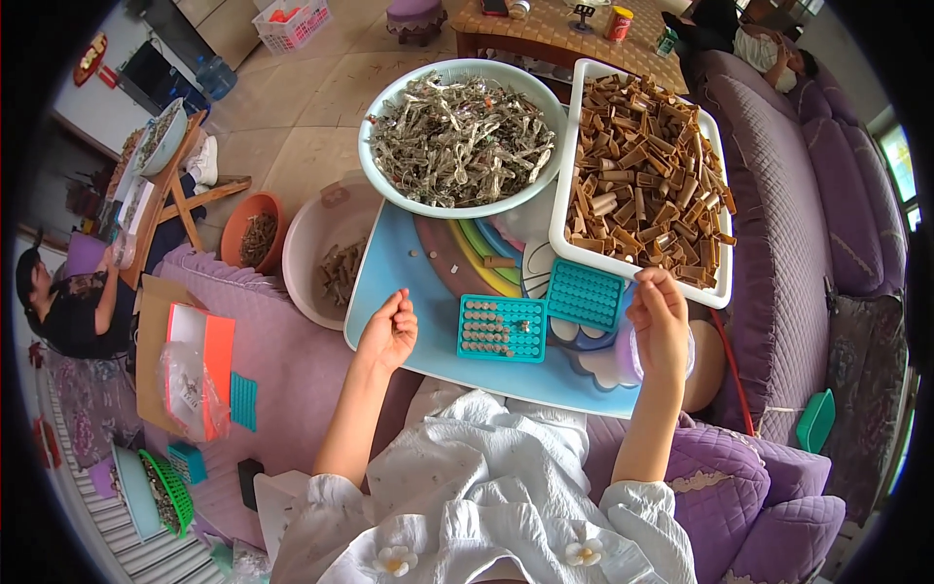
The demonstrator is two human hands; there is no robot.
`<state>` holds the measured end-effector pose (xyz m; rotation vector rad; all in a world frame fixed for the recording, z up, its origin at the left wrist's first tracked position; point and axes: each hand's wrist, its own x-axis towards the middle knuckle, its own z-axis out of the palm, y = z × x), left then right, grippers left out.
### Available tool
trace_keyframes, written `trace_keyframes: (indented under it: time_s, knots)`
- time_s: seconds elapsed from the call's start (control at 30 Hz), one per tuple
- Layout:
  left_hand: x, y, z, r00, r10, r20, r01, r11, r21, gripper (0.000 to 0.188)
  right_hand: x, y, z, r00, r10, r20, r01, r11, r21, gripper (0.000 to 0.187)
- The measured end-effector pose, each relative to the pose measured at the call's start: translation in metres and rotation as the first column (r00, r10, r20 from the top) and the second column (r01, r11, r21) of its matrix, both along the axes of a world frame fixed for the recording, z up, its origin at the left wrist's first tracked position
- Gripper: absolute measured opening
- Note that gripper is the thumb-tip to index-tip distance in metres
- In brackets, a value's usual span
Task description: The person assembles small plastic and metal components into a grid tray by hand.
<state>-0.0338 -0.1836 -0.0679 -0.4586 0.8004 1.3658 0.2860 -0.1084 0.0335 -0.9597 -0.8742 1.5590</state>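
My left hand (389,329) is raised over the near left side of a small blue table (397,265), its fingers curled together; whatever they may hold is hidden. Thumb and fingertips of my right hand (659,304) are pinched together at the near edge of a white tray (561,219) full of brown curved pieces (647,170). A tiny pale bit shows at those fingertips, too small to name. Between the hands lies a teal gridded tray (533,343), its left part filled with round greyish-brown discs (482,331). Touching its upper right is a second teal tray (586,295).
A pale bowl (368,161) heaped with crinkled clear-wrapped pieces stands at the table's back. Left of the table are a pink basin (306,229) and an orange bowl (233,229). A purple sofa (769,224) lines the right. One person (83,311) sits far left, another (764,54) reclines far right.
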Motion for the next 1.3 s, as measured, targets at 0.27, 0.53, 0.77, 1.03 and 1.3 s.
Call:
trace_keyframes:
  time_s: [0.27, 0.53, 0.77, 1.03, 1.3]
  knots:
    - [0.001, 0.117, 0.053, 0.211, 0.100, -0.972, 0.461, 0.867, 0.189, 0.014, -0.005, -0.046, 0.004, 0.970, 0.172, 0.170, -0.177, 0.984, 0.013, 0.009]
    - [-0.001, 0.195, 0.052, -0.841, 0.087, -0.534, 0.278, 0.917, -0.287, 0.017, 0.017, -0.074, -0.021, 0.986, 0.104, 0.128, -0.098, 0.994, -0.053, 0.008]
    - [-0.036, 0.211, 0.100, -0.319, 0.183, -0.930, 0.420, 0.907, 0.035, 0.015, 0.032, -0.088, -0.044, 0.998, -0.053, 0.045, 0.061, 0.977, -0.205, 0.006]
    - [0.009, 0.157, 0.172, 0.440, 0.325, -0.837, 0.394, 0.768, 0.505, 0.016, 0.015, -0.087, -0.038, 0.993, -0.043, 0.113, 0.060, 0.987, -0.147, 0.008]
    - [0.110, 0.057, 0.131, 0.674, 0.058, -0.736, 0.446, 0.762, 0.469, 0.014, -0.054, -0.083, 0.006, 0.853, -0.137, 0.503, -0.113, 0.893, 0.435, 0.049]
